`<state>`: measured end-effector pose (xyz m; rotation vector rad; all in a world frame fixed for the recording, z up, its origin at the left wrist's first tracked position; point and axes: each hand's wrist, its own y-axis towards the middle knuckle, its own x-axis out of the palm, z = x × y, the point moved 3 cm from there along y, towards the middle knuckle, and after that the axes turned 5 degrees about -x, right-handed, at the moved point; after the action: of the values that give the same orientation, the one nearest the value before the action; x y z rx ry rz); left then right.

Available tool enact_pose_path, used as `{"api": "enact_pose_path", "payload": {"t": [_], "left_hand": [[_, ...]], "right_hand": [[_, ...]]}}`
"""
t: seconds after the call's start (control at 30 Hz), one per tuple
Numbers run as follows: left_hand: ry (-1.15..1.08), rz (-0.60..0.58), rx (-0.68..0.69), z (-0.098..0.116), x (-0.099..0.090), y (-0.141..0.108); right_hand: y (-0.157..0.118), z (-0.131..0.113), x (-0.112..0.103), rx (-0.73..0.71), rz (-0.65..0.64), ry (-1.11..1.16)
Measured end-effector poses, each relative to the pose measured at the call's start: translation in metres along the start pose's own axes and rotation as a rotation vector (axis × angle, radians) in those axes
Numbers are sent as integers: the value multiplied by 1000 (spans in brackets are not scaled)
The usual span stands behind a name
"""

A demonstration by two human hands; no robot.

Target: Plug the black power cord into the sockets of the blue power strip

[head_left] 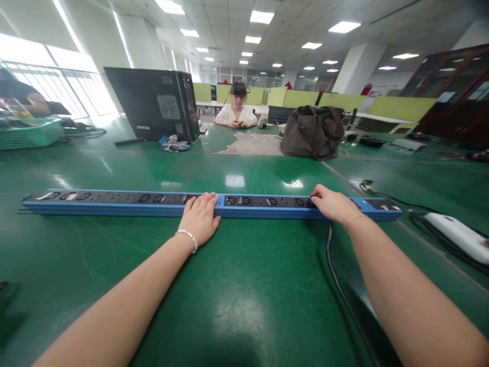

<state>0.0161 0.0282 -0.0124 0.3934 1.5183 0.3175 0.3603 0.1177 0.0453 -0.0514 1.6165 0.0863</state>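
Note:
A long blue power strip point(260, 211) with a black socket face lies across the green table point(244, 270). My left hand point(200, 216) rests on its middle, fingers laid over the top. Toward the strip's right end, my right hand point(334, 204) is closed around a black plug point(314, 201) at the sockets; the fingers cover most of it. How deep the plug sits cannot be seen. From under that hand a black power cord point(338, 280) runs down toward the table's near edge, passing beside my right forearm.
A black computer case point(153, 104) stands at the back left with gloves point(173, 143) beside it. A brown bag point(313, 132) sits at the back right. Farther off is a seated person point(237, 112). A white power strip point(460, 234) lies right, a green basket point(30, 133) left.

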Motion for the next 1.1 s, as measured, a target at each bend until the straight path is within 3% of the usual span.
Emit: {"api": "enact_pose_path", "payload": {"t": [0.3,0.47,0.7,1.1], "left_hand": [[6,-2,5,1,-1,-1],[3,4,2,1,-1,-1],[2,7,4,0,-1,-1],[8,4,2,0,0,-1]], "right_hand": [[16,2,-1,-58,-90,-50],[7,5,3,-35,16,36],[0,13,16,7,218,332],[-6,7,11,33,218,285]]}}
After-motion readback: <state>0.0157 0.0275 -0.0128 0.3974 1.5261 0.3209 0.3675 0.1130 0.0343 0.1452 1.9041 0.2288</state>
